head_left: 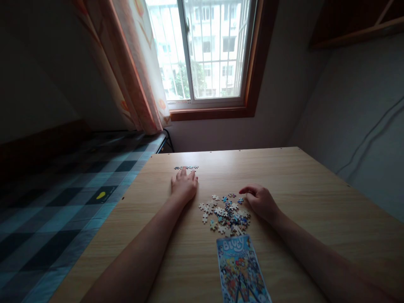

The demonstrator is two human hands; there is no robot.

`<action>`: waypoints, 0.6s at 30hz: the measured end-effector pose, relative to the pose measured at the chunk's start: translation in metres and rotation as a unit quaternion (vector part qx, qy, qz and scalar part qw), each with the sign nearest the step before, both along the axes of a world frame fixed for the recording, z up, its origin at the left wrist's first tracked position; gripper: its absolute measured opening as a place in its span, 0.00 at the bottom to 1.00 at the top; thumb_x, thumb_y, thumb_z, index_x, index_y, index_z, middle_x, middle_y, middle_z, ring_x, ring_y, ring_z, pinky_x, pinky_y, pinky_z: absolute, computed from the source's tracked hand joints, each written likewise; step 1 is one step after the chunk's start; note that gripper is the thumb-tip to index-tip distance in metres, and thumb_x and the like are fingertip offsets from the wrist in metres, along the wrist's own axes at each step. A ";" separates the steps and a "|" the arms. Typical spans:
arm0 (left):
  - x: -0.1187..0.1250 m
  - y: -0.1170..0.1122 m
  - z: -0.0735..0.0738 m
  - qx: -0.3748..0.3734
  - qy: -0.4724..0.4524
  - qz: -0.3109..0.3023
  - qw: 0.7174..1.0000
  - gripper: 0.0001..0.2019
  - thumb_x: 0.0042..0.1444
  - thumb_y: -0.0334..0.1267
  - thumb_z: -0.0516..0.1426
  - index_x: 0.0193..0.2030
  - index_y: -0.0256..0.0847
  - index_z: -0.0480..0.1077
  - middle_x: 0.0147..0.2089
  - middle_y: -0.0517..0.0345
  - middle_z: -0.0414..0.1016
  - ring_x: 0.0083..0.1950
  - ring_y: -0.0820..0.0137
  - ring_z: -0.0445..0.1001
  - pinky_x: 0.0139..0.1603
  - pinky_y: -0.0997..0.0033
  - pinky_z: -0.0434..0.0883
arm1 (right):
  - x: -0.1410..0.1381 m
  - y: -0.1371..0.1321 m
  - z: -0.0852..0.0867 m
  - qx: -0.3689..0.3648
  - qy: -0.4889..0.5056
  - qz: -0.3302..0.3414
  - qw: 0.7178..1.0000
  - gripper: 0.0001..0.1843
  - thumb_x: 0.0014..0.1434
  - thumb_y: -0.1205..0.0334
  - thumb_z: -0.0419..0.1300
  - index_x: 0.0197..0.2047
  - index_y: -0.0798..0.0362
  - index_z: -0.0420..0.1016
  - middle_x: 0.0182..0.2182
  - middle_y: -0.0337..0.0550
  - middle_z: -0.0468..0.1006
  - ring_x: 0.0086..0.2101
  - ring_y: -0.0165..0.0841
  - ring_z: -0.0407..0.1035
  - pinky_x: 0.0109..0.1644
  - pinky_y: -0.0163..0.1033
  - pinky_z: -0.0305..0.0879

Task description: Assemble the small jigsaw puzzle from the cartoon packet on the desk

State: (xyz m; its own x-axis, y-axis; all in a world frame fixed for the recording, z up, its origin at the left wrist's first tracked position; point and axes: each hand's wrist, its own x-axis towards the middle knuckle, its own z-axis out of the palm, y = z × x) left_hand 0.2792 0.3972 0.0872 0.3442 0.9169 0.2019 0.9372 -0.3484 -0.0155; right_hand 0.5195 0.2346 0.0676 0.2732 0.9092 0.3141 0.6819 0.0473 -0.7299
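A short row of joined puzzle pieces (189, 168) lies near the far left part of the table. My left hand (184, 184) rests palm down just below that row, its fingers spread and the tips reaching to it. Loose jigsaw pieces (232, 216) make a pile in the middle, some with the pale back up and some with the coloured side. To the right of the pile is my right hand (260, 202), its index finger stretched toward the pieces and the others curled. No piece shows in it. Below the pile lies a picture sheet (241, 269) reading "Bluey".
The wooden table (315, 202) carries all of this. On the left, a bed with a checked cover (78, 189) runs alongside the table. A window (214, 54) with a curtain (132, 63) is beyond the far edge. A cable (366, 141) hangs along the right wall.
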 end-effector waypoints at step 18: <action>-0.004 0.000 0.003 0.000 -0.003 0.014 1.000 0.25 0.66 0.51 0.44 0.65 0.48 0.67 0.72 0.44 0.56 0.69 0.50 0.57 0.60 0.41 0.62 | -0.001 -0.001 0.001 0.000 0.006 -0.006 1.000 0.18 0.49 0.66 0.50 0.33 0.51 0.82 0.33 0.43 0.81 0.34 0.36 0.73 0.44 0.39 0.67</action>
State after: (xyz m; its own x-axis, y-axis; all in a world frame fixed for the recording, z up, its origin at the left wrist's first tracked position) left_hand 0.2754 0.3975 0.0900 0.3177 0.9260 0.2040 0.9465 -0.3226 -0.0097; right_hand 0.5186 0.2340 0.0689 0.2872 0.9063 0.3102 0.6732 0.0394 -0.7384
